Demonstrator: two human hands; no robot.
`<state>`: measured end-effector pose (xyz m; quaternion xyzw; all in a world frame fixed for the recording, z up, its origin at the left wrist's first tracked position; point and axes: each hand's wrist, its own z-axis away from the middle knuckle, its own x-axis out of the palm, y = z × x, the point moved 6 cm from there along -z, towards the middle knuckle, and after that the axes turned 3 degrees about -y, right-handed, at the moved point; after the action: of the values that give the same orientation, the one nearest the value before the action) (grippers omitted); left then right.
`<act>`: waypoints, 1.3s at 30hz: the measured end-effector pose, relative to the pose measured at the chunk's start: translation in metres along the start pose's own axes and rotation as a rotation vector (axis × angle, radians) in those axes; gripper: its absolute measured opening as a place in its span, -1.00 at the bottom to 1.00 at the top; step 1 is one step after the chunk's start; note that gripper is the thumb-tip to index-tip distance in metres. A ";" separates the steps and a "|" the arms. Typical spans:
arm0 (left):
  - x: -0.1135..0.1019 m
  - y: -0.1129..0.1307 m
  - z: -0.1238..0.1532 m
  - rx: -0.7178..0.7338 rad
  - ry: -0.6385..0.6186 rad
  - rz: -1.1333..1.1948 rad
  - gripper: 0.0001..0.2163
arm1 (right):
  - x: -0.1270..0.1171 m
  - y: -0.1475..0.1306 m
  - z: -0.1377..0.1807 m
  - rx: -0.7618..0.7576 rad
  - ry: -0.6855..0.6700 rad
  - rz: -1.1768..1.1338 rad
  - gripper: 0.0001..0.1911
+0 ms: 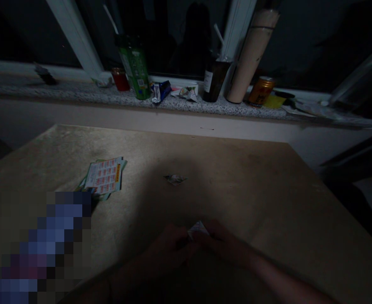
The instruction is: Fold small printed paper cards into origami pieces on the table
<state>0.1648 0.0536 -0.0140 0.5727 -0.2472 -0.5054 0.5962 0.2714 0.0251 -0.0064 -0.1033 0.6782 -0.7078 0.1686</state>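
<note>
A small piece of folded paper, pale with a pointed top, is pinched between both hands low in the middle of the view. My left hand grips its left side with closed fingers. On the other side my right hand is closed on it too, thumb toward the middle. Beyond the hands, a small patterned folded paper shape lies flat on the table. Deep shadow covers the hands, so finer folds and fingertips are hard to make out.
Printed sheets lie stacked on the table at left, beside a blurred-out patch. Along the granite sill stand a green bottle, a dark cup, a tall pinkish flask, an orange can and crumpled wrappers.
</note>
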 end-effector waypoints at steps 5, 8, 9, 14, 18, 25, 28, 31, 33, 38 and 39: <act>-0.009 0.007 0.003 0.064 0.129 0.080 -0.64 | -0.003 -0.009 0.000 -0.004 0.023 0.055 -0.60; -0.010 0.004 0.001 -0.018 0.159 0.053 -0.61 | -0.001 -0.011 0.002 -0.013 0.010 0.109 -0.64; -0.010 0.004 0.000 -0.035 0.154 0.032 -0.61 | -0.001 -0.010 0.002 -0.011 0.014 0.114 -0.65; -0.012 0.003 -0.002 -0.048 0.202 -0.039 -0.62 | 0.000 -0.004 0.003 -0.012 0.068 0.073 -0.67; -0.014 0.003 0.000 -0.048 0.235 -0.011 -0.60 | 0.001 -0.007 0.003 -0.026 0.046 0.017 -0.68; -0.016 0.005 -0.002 -0.056 0.272 0.036 -0.58 | 0.001 -0.001 0.001 0.030 0.023 0.022 -0.67; -0.019 0.005 -0.001 -0.039 0.303 0.034 -0.57 | 0.002 -0.003 0.001 -0.003 -0.003 0.056 -0.63; -0.020 0.005 0.000 -0.035 0.305 0.037 -0.59 | 0.003 -0.008 0.002 -0.026 -0.019 0.116 -0.59; -0.020 0.006 0.001 -0.020 0.290 0.052 -0.61 | 0.002 -0.010 0.001 -0.017 -0.017 0.127 -0.58; -0.018 0.009 0.001 0.003 0.242 0.068 -0.62 | 0.002 -0.014 0.001 -0.068 -0.025 0.103 -0.54; -0.017 0.008 0.000 -0.008 0.236 0.066 -0.61 | 0.002 -0.015 0.001 -0.078 -0.027 0.097 -0.53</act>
<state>0.1608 0.0673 -0.0011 0.6175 -0.1920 -0.4156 0.6396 0.2682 0.0237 0.0080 -0.0863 0.7071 -0.6703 0.2078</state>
